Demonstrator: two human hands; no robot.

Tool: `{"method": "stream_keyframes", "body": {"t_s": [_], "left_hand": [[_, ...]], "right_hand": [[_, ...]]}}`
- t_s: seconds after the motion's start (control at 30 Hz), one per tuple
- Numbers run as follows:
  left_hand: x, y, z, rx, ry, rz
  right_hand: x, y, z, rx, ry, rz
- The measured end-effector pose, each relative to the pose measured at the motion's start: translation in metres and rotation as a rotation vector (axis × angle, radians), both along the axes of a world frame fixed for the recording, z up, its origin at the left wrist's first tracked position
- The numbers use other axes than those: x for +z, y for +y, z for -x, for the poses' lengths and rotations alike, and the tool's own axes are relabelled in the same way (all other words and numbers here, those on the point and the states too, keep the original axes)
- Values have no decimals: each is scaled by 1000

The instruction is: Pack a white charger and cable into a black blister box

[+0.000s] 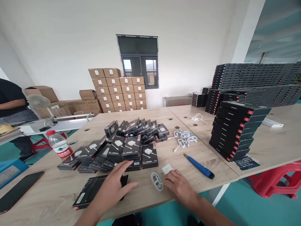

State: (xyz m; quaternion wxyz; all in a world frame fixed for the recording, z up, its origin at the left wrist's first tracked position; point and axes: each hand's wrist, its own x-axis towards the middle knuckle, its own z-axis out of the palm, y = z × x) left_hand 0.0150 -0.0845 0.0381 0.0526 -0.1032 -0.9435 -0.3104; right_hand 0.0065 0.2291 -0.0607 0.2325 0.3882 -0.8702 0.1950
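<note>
My left hand (115, 185) is open, thumb and fingers apart, over a flat black box (90, 191) whose end flap (124, 182) stands up. Part of that box is hidden under the hand. My right hand (178, 188) has its fingers curled around the near edge of a white charger plug (167, 169) on the table. Left of these fingers lies a coiled white cable (156, 181). A blue pen-shaped tool (199, 166) with a dark end rests to the right. Beyond both hands are piled black charger boxes (131, 146) with pictures on their lids.
Loose white cables (185, 137) lie beyond the tool. A tall stack of black boxes (231, 131) stands right, before rows of more boxes (256, 77). Left are a water bottle (61, 149) and a phone (18, 191). A red stool (275, 179) is beside the table (138, 201).
</note>
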Motion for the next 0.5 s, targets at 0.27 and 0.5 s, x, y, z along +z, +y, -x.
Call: {"method": "stream_keyframes", "body": {"t_s": [0.27, 0.5], "left_hand": [[-46, 101, 33, -96, -766, -971], [-77, 127, 35, -175, -704, -1310]], "right_hand": [[19, 28, -14, 86, 188, -83], [30, 19, -20, -208, -187, 71]]}}
